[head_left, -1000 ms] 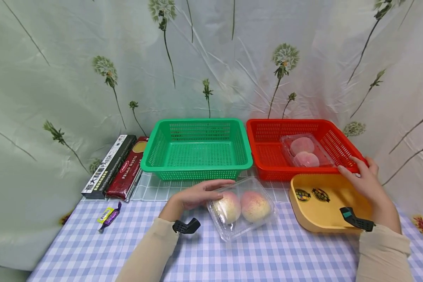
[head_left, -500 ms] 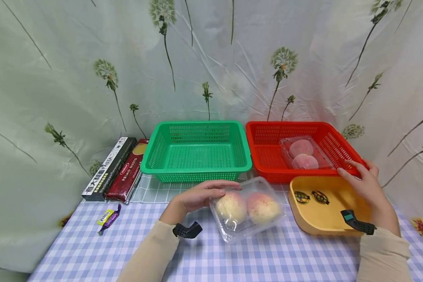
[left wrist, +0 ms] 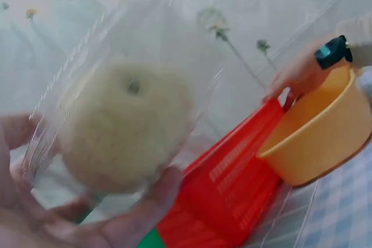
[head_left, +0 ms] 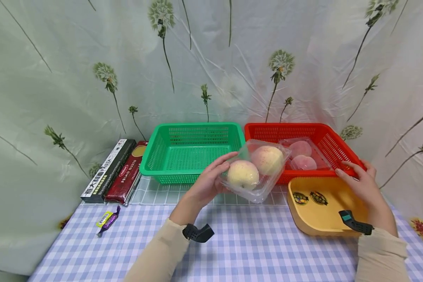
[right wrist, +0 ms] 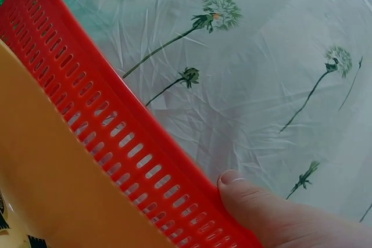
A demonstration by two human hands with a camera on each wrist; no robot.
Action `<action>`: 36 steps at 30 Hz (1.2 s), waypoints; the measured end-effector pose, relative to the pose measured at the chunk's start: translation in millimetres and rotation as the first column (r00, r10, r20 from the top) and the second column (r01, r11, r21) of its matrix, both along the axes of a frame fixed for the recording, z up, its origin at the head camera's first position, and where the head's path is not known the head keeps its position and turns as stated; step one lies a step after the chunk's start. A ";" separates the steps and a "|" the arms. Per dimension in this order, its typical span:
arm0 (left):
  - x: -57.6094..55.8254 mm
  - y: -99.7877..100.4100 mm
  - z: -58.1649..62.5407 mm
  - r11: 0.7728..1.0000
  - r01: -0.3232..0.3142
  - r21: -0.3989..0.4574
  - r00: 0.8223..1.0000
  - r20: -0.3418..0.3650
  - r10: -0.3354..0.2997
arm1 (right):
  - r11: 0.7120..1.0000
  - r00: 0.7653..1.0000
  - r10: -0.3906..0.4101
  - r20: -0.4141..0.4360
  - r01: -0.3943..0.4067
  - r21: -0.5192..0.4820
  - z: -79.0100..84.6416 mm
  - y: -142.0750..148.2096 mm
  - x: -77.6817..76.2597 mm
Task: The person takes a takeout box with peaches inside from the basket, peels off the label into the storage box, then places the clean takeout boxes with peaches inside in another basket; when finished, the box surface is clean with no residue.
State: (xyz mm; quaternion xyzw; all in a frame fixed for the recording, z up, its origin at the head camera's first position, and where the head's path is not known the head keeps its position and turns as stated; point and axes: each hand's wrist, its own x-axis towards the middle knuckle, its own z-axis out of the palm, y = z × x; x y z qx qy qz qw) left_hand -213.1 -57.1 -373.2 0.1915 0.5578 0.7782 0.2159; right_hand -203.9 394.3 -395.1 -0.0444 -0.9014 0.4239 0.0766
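My left hand point(head_left: 211, 178) holds a clear plastic box point(head_left: 259, 186) with two pale pink-yellow peaches point(head_left: 266, 159) in it, raised and tilted in front of the red basket's left part. In the left wrist view, thumb and fingers close round the box's edge, and one peach point(left wrist: 125, 129) shows through the blurred plastic. My right hand point(head_left: 364, 182) grips the rim of the red basket point(head_left: 268, 129) at its near right corner. The right wrist view shows the thumb point(right wrist: 244, 196) on that rim; the other fingers are hidden there. Another clear box with two peaches point(head_left: 300, 149) lies inside the red basket.
A green basket point(head_left: 201, 172) stands left of the red one. A yellow tub point(head_left: 324, 223) is in front of the red basket. Farther left lie a black pasta box point(head_left: 107, 172), a red spaghetti pack point(head_left: 127, 172) and a purple-and-yellow wrapped candy point(head_left: 109, 220). A floral curtain hangs behind.
My left hand has lifted the box of peaches off the checked cloth and carried it up and away, turning it towards the red basket. My right hand stays on the red basket's rim.
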 end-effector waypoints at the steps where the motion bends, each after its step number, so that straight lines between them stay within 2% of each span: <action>1: -1.4 5.1 2.7 0.999 -0.036 -0.002 0.999 0.007 0.036 | 1.000 1.000 -0.001 -0.001 0.001 -0.003 -0.4 -0.1 0.2; 4: -7.4 21.8 12.2 0.991 -0.133 -0.023 0.991 0.015 0.133 | 1.000 1.000 -0.002 -0.002 0.002 -0.017 -1.2 0.5 0.0; 6: -12.4 34.7 19.7 0.978 -0.201 -0.059 0.979 0.009 0.202 | 1.000 1.000 -0.002 -0.001 0.002 -0.028 -1.8 1.1 0.0; 10: -24.1 62.6 32.4 0.935 -0.325 -0.144 0.945 -0.019 0.325 | 0.999 1.000 -0.006 -0.003 0.005 -0.042 -2.9 1.7 0.1; 14: -33.7 87.8 36.7 0.898 -0.390 -0.205 0.920 -0.042 0.390 | 0.999 1.000 -0.009 -0.008 0.009 -0.036 -4.6 1.3 0.1; 17: -39.0 103.7 38.2 0.873 -0.418 -0.252 0.908 -0.086 0.410 | 0.999 1.000 -0.004 -0.011 0.004 -0.034 -5.5 1.4 -0.4; 19: -42.1 113.4 39.7 0.843 -0.446 -0.301 0.895 -0.138 0.424 | 1.000 1.000 -0.006 -0.007 0.006 -0.030 -4.8 1.7 -0.7; 23: -47.7 130.1 42.5 0.791 -0.506 -0.344 0.861 -0.250 0.442 | 1.000 1.000 -0.008 0.006 0.008 -0.021 -1.0 2.9 -0.7; 26: -51.3 140.6 41.7 0.762 -0.537 -0.362 0.839 -0.322 0.438 | 1.000 1.000 -0.011 0.013 0.012 -0.022 1.8 3.1 -0.3; 31: -56.5 152.9 34.9 0.694 -0.568 -0.442 0.815 -0.419 0.400 | 1.000 1.000 0.003 -0.001 -0.003 -0.006 1.0 1.9 0.0; 34: -59.6 156.6 31.9 0.678 -0.570 -0.464 0.813 -0.440 0.382 | 1.000 1.000 0.005 -0.006 -0.005 -0.004 -1.3 1.1 0.2; 36: -61.6 159.5 31.4 0.669 -0.557 -0.491 0.822 -0.439 0.362 | 1.000 1.000 -0.004 0.000 0.004 -0.018 -1.5 0.7 0.2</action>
